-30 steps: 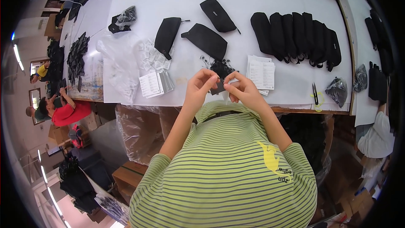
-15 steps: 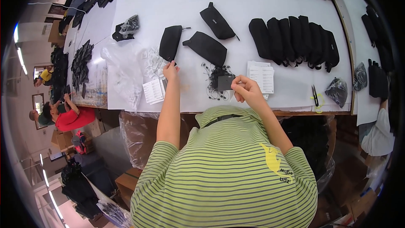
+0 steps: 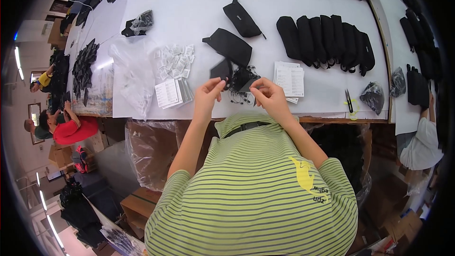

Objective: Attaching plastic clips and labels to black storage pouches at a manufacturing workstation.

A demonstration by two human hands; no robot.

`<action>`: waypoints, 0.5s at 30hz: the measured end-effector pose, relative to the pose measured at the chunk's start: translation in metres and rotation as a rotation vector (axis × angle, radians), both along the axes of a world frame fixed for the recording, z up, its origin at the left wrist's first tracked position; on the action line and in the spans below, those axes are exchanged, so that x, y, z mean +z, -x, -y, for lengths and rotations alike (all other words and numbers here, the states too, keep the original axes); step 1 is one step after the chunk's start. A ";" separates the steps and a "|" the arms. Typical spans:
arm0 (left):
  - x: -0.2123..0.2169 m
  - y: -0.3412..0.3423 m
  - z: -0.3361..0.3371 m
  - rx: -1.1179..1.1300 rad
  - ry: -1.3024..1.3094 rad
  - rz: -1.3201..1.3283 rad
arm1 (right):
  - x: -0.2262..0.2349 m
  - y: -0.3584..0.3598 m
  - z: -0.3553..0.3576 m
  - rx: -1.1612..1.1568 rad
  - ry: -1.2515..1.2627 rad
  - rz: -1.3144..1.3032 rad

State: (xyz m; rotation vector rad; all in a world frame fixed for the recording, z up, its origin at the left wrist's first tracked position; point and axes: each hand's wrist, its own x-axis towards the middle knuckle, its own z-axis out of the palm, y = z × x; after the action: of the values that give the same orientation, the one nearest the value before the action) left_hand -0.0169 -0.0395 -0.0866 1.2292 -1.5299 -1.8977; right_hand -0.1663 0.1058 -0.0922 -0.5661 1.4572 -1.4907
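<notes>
My left hand (image 3: 208,96) pinches the end of a black zip pouch (image 3: 220,69), which is tilted so that little of it shows. Close on its right, my right hand (image 3: 271,96) has a small dark card tag (image 3: 247,86) between thumb and fingers. The tag and the pouch are near each other; whether they touch I cannot tell. Under and behind both lies a tangled heap of black strings (image 3: 244,73) with small clips. Beyond the hands, a second black pouch (image 3: 228,46) and a third black pouch (image 3: 241,18) lie flat on the white table.
Several black pouches (image 3: 325,41) stand in a row at the right. Stacks of printed cards (image 3: 290,80) and printed leaflets (image 3: 171,93) flank my hands, with small white labels (image 3: 174,61) behind. Thread snips (image 3: 349,100) lie near the edge. A co-worker in red (image 3: 76,130) is at far left.
My left hand has drawn the pouch nearer and to the right, tipping it up beside the tag. The right hand, still holding the tag, has shifted only slightly. The whole view has tilted a little.
</notes>
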 end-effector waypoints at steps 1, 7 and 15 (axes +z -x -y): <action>0.003 -0.005 -0.010 0.001 -0.004 0.000 | -0.001 -0.004 0.001 0.013 0.018 -0.084; 0.011 -0.016 -0.048 -0.035 -0.245 -0.078 | 0.006 -0.018 0.003 0.148 0.002 -0.430; 0.008 -0.022 -0.053 -0.144 -0.118 0.022 | 0.004 -0.016 -0.007 0.290 -0.031 -0.476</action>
State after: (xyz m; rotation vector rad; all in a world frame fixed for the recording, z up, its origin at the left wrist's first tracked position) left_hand 0.0052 0.0137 -0.0789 1.2227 -1.5761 -2.0998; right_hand -0.1506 0.1128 -0.0886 -1.1191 1.6640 -1.1468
